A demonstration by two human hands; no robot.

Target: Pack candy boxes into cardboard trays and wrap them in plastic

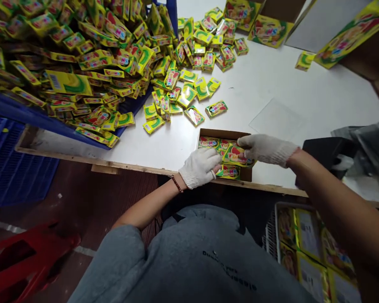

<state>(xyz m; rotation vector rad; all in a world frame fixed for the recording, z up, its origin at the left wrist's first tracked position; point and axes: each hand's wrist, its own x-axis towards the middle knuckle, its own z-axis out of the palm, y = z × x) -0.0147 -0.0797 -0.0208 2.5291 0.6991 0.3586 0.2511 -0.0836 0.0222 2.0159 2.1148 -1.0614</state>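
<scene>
Both my hands wear white knit gloves and meet over a small open cardboard box (222,134) at the near edge of the white table (271,84). Yellow-green packets (210,143) lie packed inside the box. My right hand (267,148) has its fingers closed on one yellow packet (233,155), holding it over the box. My left hand (199,167) is curled at the box's near left side, fingers closed against the packets there. A bead bracelet (177,184) circles my left wrist.
A big heap of the same packets (91,54) spills from a blue crate (15,111) across the table's left and middle. Larger printed cartons (268,29) stand at the back right. A basket of filled boxes (312,248) sits low right; a red stool (25,261) low left.
</scene>
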